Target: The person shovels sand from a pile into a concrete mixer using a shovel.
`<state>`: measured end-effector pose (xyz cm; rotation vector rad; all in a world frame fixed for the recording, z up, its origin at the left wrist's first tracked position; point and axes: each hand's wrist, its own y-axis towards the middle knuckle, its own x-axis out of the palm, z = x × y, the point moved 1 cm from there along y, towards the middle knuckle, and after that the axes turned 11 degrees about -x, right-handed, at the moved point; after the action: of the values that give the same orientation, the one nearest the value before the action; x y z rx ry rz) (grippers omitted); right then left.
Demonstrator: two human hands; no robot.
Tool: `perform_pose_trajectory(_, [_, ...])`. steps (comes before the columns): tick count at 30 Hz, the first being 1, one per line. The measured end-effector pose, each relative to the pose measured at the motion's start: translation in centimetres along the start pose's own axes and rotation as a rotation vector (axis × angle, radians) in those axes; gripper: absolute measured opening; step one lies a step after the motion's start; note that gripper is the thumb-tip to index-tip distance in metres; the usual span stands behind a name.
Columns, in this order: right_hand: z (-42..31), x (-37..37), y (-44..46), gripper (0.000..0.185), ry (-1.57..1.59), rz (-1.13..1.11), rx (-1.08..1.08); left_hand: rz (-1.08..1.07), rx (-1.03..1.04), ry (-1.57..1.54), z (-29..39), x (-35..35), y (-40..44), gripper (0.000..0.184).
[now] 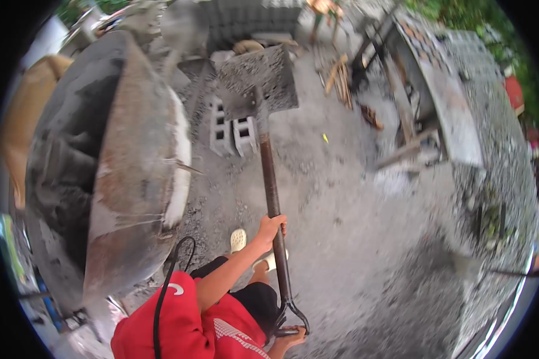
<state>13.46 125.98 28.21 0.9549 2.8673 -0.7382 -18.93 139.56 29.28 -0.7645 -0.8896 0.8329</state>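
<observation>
The person's left hand is wrapped around the brown shaft of a shovel, partway along its length. The right hand grips the crossbar of the D-shaped handle at the near end, close to the body. The shovel stretches out ahead of the person, and its broad blade at the far end carries grey, gravelly material. Two hollow concrete blocks sit beside the blade, their openings showing; whether the blade touches them is hard to tell.

To the left stands a large, rust-streaked metal drum with a dark, wide mouth, near the left arm. Split wooden sticks lie on the dusty grey ground beyond the blade to the right, and a small yellow leaf rests nearer. Farther right is a long, grey-topped structure. The person wears a red shirt, black shorts and cream clogs.
</observation>
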Motion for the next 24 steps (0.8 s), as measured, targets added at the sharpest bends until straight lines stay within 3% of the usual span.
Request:
perform_pose_trajectory(5, [-8.0,5.8,1.5,0.015,0.165,-0.189,-0.163,-0.152,0.266,-0.123,10.7,3.5,-11.6,0.014])
perform_pose_trajectory(8, [-11.8,7.9,4.5,0.022,0.373,-0.542,-0.555,-0.294,0.364,-0.313,14.7,3.5,-18.5,0.012])
perform_pose_trajectory(10, [-17.5,9.3,3.0,0.032,0.266,-0.534,-0.64,-0.444,0.429,-0.466,15.9,2.7,-21.9,0.011])
perform_pose_trajectory(13, [-22.4,11.3,2.4,0.019,0.451,-0.63,-0.685,-0.574,0.509,-0.688,15.6,0.2,-23.8,0.01])
perform_pose_trajectory(15, [-24.8,11.4,1.5,0.023,0.379,-0.804,-0.76,-0.647,0.518,-0.834,14.3,-1.9,-22.9,0.01])
perform_pose_trajectory(17, [-26.4,11.2,2.2,0.026,0.251,-0.926,-0.855,-0.594,0.532,-0.937,12.3,-3.7,-20.9,0.012])
perform_pose_trajectory(20, [-26.3,11.6,3.5,0.017,0.381,-0.951,-0.964,-0.544,0.568,-0.944,11.8,-4.2,-21.6,0.018])
perform_pose_trajectory(22, [-26.1,11.1,4.6,0.015,0.187,-0.882,-0.791,-0.46,0.542,-0.977,11.1,-3.3,-21.3,0.02])
perform_pose_trajectory(24, [-23.3,11.9,7.4,0.018,0.339,-0.937,-0.642,-0.335,0.55,-0.885,10.9,-2.7,-20.9,0.023])
